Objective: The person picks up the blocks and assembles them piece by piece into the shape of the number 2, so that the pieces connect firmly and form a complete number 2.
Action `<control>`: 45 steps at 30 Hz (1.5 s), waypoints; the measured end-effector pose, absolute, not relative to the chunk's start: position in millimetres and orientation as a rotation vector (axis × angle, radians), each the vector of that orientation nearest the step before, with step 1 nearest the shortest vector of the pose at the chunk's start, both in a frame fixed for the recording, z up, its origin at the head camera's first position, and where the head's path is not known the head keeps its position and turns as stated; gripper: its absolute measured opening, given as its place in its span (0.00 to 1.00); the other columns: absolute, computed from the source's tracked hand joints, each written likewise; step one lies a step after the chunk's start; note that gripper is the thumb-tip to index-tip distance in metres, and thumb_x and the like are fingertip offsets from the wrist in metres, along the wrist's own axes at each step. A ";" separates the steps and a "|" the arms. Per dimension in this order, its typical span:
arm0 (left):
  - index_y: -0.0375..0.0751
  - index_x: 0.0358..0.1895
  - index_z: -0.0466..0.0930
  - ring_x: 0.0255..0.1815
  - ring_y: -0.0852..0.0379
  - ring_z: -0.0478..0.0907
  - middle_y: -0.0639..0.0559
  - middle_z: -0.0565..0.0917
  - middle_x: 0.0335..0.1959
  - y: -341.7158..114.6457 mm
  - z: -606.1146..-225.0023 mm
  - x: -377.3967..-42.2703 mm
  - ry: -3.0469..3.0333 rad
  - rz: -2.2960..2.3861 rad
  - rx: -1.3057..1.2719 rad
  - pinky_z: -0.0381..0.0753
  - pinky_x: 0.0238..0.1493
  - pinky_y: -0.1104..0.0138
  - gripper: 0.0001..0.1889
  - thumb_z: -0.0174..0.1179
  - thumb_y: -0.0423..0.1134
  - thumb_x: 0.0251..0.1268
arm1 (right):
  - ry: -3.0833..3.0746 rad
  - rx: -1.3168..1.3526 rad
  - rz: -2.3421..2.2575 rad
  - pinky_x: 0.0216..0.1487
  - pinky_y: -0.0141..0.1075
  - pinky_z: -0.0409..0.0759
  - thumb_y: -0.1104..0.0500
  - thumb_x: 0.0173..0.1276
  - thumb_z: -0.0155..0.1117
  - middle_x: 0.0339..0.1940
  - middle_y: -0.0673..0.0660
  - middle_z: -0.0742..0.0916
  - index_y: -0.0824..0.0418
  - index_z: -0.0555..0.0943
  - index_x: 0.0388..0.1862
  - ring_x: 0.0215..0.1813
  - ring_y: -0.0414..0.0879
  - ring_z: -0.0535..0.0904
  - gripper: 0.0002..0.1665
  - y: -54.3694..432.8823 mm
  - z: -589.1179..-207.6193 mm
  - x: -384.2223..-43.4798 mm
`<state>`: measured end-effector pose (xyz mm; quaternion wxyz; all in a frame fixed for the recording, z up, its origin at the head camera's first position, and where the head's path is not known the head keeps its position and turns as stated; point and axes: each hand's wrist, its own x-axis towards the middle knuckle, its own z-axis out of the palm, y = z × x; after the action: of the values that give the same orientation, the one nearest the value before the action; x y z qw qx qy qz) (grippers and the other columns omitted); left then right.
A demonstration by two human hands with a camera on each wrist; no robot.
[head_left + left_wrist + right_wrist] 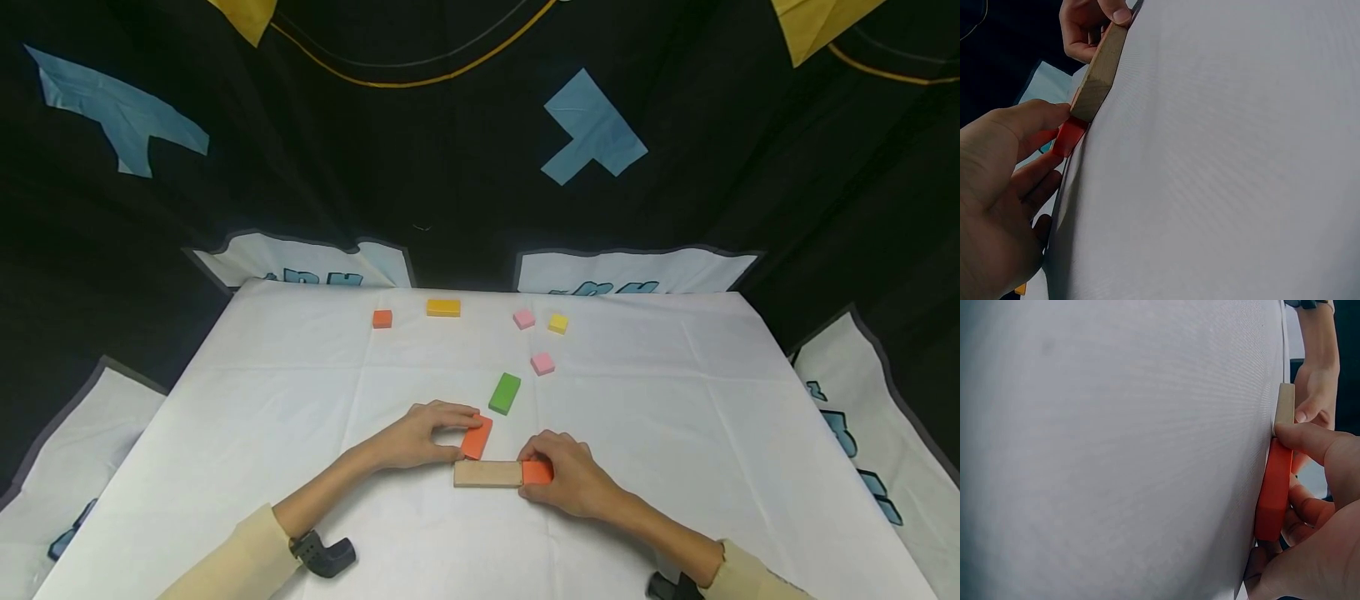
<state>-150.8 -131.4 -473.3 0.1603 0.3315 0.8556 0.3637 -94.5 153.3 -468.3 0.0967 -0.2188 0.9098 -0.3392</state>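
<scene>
A plain wooden block (pixel 487 474) lies lengthwise on the white table, near the middle. At its right end sits an orange block (pixel 536 472), which my right hand (pixel 573 479) pinches between thumb and fingers; the thumb tip reaches the joint between the two blocks. My left hand (pixel 423 433) holds a second orange block (pixel 477 437), tilted, with thumb at its lower end and fingers at its upper end. That block's lower end meets or nearly meets the wooden block's back edge. In the left wrist view the held red-orange block (pixel 1070 136) shows beside the wooden block's end.
Beyond the hands lies a green block (pixel 505 394). Farther back are two pink cubes (pixel 542 364), a small yellow block (pixel 558 323), a longer yellow block (pixel 443 308) and a small orange block (pixel 382 319). A dark patterned curtain (pixel 450 183) hangs behind the table.
</scene>
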 end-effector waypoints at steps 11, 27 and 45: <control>0.54 0.69 0.76 0.72 0.50 0.64 0.56 0.72 0.70 -131.6 -473.5 -148.4 2.438 1.061 0.943 0.57 0.70 0.41 0.27 0.66 0.44 0.66 | 2.700 -0.663 -1.005 0.42 0.41 0.65 0.59 0.53 0.80 0.36 0.40 0.80 0.49 0.81 0.39 0.42 0.42 0.72 0.17 153.3 -467.9 -94.8; 0.50 0.73 0.70 0.76 0.47 0.58 0.51 0.65 0.76 -130.4 -468.5 -128.5 2.493 1.059 0.940 0.60 0.71 0.44 0.32 0.66 0.42 0.65 | 2.700 -0.662 -1.009 0.42 0.41 0.65 0.59 0.53 0.80 0.35 0.39 0.79 0.49 0.81 0.39 0.42 0.41 0.72 0.18 152.8 -467.3 -93.2; 0.40 0.72 0.71 0.74 0.48 0.62 0.49 0.66 0.75 -119.1 -462.3 -94.6 2.657 0.924 0.991 0.65 0.70 0.50 0.29 0.62 0.36 0.66 | 2.706 -0.652 -0.991 0.41 0.40 0.65 0.58 0.53 0.80 0.37 0.39 0.80 0.48 0.81 0.38 0.42 0.42 0.71 0.17 152.7 -468.6 -94.0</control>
<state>-94.6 -119.1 -462.3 0.0796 0.3313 0.8880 0.3089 -94.0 152.7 -468.6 0.0932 -0.2199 0.9118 -0.3340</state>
